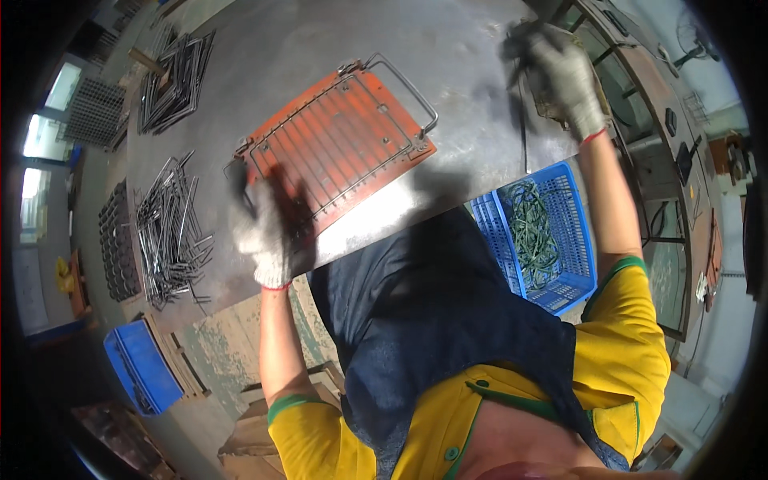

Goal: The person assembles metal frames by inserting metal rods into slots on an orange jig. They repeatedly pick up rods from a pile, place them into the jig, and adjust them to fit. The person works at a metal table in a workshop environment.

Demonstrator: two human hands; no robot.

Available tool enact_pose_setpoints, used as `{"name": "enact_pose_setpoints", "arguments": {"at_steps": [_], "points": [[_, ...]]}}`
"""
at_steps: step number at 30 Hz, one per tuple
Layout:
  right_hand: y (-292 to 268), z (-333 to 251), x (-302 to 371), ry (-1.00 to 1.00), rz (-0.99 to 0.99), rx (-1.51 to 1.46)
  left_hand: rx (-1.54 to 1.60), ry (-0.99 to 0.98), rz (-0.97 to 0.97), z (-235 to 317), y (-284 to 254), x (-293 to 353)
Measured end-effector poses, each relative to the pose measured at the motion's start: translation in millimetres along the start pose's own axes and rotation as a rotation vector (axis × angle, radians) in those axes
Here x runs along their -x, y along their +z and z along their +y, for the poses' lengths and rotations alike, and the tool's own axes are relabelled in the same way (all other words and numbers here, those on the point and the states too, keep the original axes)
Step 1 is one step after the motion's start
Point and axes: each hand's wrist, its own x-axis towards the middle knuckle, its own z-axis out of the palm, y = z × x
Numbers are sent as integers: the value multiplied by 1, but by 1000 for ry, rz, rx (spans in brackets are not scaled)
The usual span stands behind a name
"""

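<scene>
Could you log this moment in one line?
left hand: by orange plate | right hand: blurred, right side of table | blue basket: green strands inside

Tabletop (474, 90) gives passage right of the obstructing orange jig (340, 142).

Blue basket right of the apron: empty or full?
Partly filled: tangled green strands lie inside the basket, with some latticed wall bare.

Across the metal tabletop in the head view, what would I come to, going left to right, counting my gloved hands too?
Piles of bent metal rods → left gloved hand → orange plate → right gloved hand.
</scene>
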Motion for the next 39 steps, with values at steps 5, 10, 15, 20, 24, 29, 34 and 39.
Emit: {"name": "enact_pose_setpoints", "arguments": {"at_steps": [5, 10, 15, 20, 24, 29, 34, 39], "points": [[111, 4, 77, -75, -630, 109, -509, 129, -607, 20, 67, 15], [144, 67, 108, 44, -853, 508, -391, 246, -710, -19, 67, 19], [152, 49, 114, -210, -580, 391, -158, -77, -612, -14, 65, 25], [148, 49, 111, -15, -718, 182, -57, -99, -650, -9, 64, 31], [153, 44, 120, -99, -584, 181, -173, -34, -591, -14, 63, 32], [150, 51, 119, -180, -649, 232, -201, -13, -559, -16, 63, 34], [140, 45, 111, 3, -852, 148, -440, 22, -667, -7, 58, 35], [149, 68, 121, -258, -610, -17, -524, 96, -806, -4, 63, 34]]}}
